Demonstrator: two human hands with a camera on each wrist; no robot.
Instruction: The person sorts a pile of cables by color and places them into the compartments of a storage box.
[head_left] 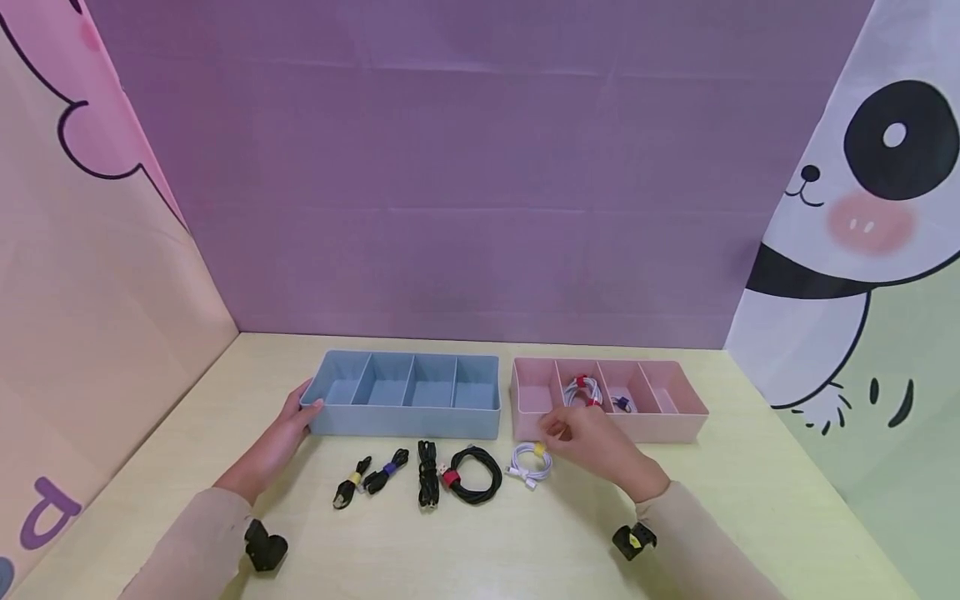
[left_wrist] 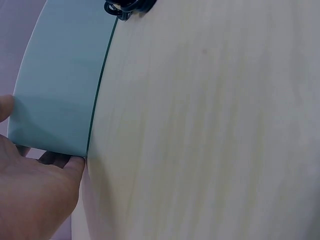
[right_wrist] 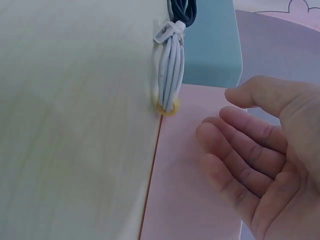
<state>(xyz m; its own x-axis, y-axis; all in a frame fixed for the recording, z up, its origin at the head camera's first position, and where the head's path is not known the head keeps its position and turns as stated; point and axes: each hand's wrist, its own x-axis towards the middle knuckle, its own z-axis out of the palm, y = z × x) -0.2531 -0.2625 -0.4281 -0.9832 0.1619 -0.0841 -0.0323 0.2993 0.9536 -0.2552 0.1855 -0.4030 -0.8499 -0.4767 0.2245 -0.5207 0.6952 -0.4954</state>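
My left hand holds the left end of a blue four-compartment organizer box. In the left wrist view the thumb lies at the box's rim and the other fingers are partly hidden behind its end wall. My right hand hovers at the front of a pink four-compartment organizer box, its fingers loosely bent around nothing. Just left of that hand, a coiled white cable with a yellow tie lies on the table. Inside the pink box, a white cable with red ties occupies the second compartment, and a purple-tied cable the third.
In front of the blue box lie several black cables: one yellow-tied cable, one purple-tied cable, a straight bundle and a round red-tied coil. A purple backdrop stands behind the table.
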